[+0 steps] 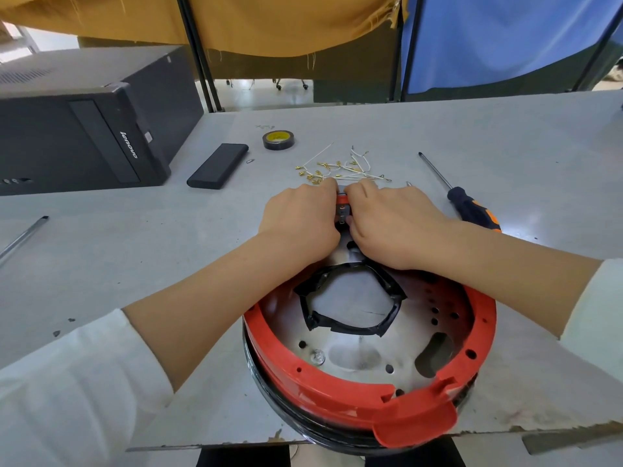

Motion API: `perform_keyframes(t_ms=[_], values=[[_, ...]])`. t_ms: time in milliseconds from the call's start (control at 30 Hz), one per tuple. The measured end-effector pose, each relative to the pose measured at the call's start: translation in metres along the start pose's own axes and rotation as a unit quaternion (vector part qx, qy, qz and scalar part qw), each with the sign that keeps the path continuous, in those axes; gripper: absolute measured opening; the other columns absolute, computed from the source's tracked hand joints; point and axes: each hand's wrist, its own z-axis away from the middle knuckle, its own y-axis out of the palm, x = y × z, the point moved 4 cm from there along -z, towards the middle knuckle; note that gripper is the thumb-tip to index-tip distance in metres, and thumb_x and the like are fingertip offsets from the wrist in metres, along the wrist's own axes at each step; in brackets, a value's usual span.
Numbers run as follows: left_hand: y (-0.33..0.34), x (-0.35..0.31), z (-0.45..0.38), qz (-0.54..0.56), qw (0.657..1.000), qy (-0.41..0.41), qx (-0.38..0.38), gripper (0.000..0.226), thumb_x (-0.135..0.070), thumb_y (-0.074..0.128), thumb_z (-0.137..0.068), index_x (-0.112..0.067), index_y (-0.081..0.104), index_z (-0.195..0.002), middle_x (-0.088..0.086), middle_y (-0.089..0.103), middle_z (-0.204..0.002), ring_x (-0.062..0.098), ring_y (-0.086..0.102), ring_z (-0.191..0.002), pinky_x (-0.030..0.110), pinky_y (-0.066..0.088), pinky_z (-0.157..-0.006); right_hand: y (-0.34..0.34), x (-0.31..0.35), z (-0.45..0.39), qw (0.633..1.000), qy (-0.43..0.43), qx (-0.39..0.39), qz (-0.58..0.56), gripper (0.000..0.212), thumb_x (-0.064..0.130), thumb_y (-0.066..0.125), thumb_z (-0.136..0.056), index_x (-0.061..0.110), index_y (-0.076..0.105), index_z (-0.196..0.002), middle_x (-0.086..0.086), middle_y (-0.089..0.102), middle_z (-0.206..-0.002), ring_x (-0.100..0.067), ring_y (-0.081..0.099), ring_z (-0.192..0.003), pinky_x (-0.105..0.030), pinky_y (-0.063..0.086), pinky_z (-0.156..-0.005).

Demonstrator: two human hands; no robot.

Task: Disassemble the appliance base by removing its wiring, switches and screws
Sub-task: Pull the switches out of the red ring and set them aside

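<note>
Gripping small red-and-grey switch block at far rim of round red plastic appliance base with bare metal floor plate: left hand and right hand curled on it from either side, fingertips hidden. Base at near table edge, overhanging slightly.

Risks, judged: slip off small smooth part; base tipping off edge under a hard pull; brittle plastic clips snapping; skin nicked on punched metal holes or black taped cut-out.

Beyond base: loose white wires with brass terminals, thin and springy. Right of base: black-and-orange-handled screwdriver, steel shaft. Further off: black tape roll, matte black slab, black computer tower.
</note>
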Motion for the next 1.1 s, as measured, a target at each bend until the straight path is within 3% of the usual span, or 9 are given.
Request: perform_keyframes(t_ms=[167, 333, 467, 600, 667, 767, 867, 967, 1100], values=[[0.0, -0.001, -0.001, -0.001, 1.0, -0.006, -0.005, 0.026, -0.014, 0.052, -0.076, -0.02, 0.036, -0.094, 0.0, 0.035, -0.069, 0.028, 0.038, -0.068, 0.031, 0.022, -0.051, 0.0, 0.002, 0.0, 1.0, 0.002, -0.006, 0.025, 0.029, 0.03, 0.035, -0.096, 0.007, 0.043, -0.112, -0.011, 0.053, -0.11, -0.03, 0.06, -0.082, -0.03, 0.009, -0.046], [0.003, 0.003, -0.001, 0.016, 1.0, 0.006, -0.004, 0.028, -0.011, 0.05, -0.078, -0.015, 0.044, -0.105, 0.007, 0.046, -0.075, 0.029, 0.037, -0.067, 0.032, 0.021, -0.049, 0.001, 0.001, -0.001, 1.0, -0.006, -0.017, 0.009, 0.028, 0.03, 0.035, -0.096, 0.008, 0.043, -0.11, -0.01, 0.054, -0.11, -0.03, 0.06, -0.084, -0.031, 0.008, -0.047], [0.003, 0.006, -0.001, 0.034, 0.999, 0.007, -0.004, 0.03, -0.009, 0.048, -0.079, -0.014, 0.045, -0.109, 0.012, 0.058, -0.091, 0.028, 0.038, -0.069, 0.032, 0.024, -0.054, -0.002, -0.001, -0.001, 0.997, 0.031, -0.013, -0.071, 0.025, 0.032, 0.033, -0.093, 0.014, 0.043, -0.106, -0.008, 0.055, -0.112, -0.03, 0.058, -0.09, -0.034, 0.024, -0.059], [0.003, 0.004, 0.001, 0.03, 1.0, 0.007, 0.002, 0.029, -0.01, 0.05, -0.08, -0.014, 0.044, -0.108, 0.011, 0.06, -0.093, 0.03, 0.042, -0.07, 0.032, 0.025, -0.053, -0.006, -0.006, -0.005, 0.985, 0.096, -0.002, -0.145, 0.02, 0.039, 0.031, -0.086, 0.022, 0.042, -0.087, -0.001, 0.057, -0.1, -0.023, 0.05, -0.092, -0.033, 0.025, -0.065], [0.002, 0.004, 0.003, 0.028, 0.999, 0.017, -0.001, 0.035, -0.011, 0.05, -0.08, -0.015, 0.043, -0.114, 0.011, 0.062, -0.097, 0.034, 0.053, -0.078, 0.032, 0.027, -0.054, -0.008, -0.008, -0.006, 0.977, 0.12, 0.025, -0.176, 0.032, 0.043, 0.029, -0.085, 0.024, 0.052, -0.095, 0.002, 0.059, -0.103, -0.021, 0.05, -0.099, -0.034, 0.029, -0.068], [0.002, 0.005, 0.004, 0.038, 0.999, 0.022, -0.019, 0.055, -0.01, 0.048, -0.082, -0.018, 0.034, -0.134, 0.011, 0.065, -0.103, 0.035, 0.06, -0.092, 0.033, 0.032, -0.061, -0.01, -0.014, -0.007, 0.927, 0.181, 0.089, -0.318, 0.037, 0.045, 0.032, -0.09, 0.032, 0.058, -0.112, 0.006, 0.063, -0.111, -0.018, 0.054, -0.102, -0.034, 0.037, -0.079], [0.004, 0.005, 0.004, 0.049, 0.998, 0.019, -0.03, 0.068, -0.008, 0.047, -0.081, -0.019, 0.023, -0.143, 0.012, 0.065, -0.104, 0.036, 0.06, -0.093, 0.033, 0.034, -0.063, -0.011, -0.019, -0.015, 0.866, 0.2, 0.123, -0.441, 0.031, 0.039, 0.05, -0.092, 0.015, 0.067, -0.103, -0.006, 0.068, -0.108, -0.02, 0.06, -0.098, -0.035, 0.043, -0.091], [0.005, 0.006, 0.003, 0.054, 0.998, 0.016, -0.032, 0.069, -0.008, 0.047, -0.082, -0.02, 0.021, -0.145, 0.012, 0.064, -0.104, 0.035, 0.06, -0.093, 0.033, 0.034, -0.063, -0.013, -0.025, -0.022, 0.825, 0.226, 0.168, -0.49, 0.032, 0.037, 0.064, -0.087, 0.01, 0.07, -0.101, -0.008, 0.07, -0.106, -0.015, 0.063, -0.091, -0.028, 0.047, -0.088], [0.004, 0.007, 0.003, 0.052, 0.998, 0.009, -0.03, 0.059, -0.009, 0.047, -0.082, -0.017, 0.03, -0.138, 0.012, 0.064, -0.103, 0.035, 0.06, -0.092, 0.034, 0.034, -0.061, -0.006, -0.029, -0.027, 0.716, 0.281, 0.265, -0.581, 0.032, 0.029, 0.07, -0.083, 0.007, 0.069, -0.106, -0.011, 0.072, -0.103, -0.029, 0.067, -0.099, -0.046, 0.051, -0.092]])
